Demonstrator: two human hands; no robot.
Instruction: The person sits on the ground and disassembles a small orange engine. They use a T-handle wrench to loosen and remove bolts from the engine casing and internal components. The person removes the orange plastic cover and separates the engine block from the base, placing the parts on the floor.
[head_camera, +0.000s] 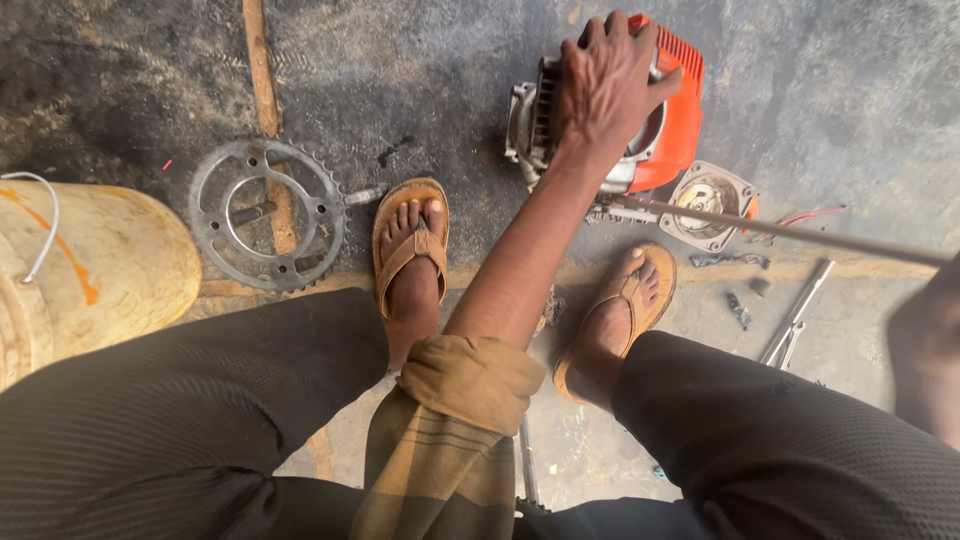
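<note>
A small engine with an orange cover (678, 120) and grey metal fins stands on the dark concrete floor ahead of my feet. My left hand (605, 85) reaches out and grips the top of it, fingers over the far side, thumb to the right. My right hand (925, 350) is blurred at the right edge and holds a long thin metal rod (790, 232). The rod slants left, and its tip touches the engine's base. A round grey engine part with an orange edge (712, 205) lies right beside the engine.
A large toothed sprocket (265, 213) lies on the floor at left, near a yellow plastic container (110, 270). My feet in brown sandals (410, 240) (625, 305) rest on the floor. A metal tool (795, 318) and small bits lie at right.
</note>
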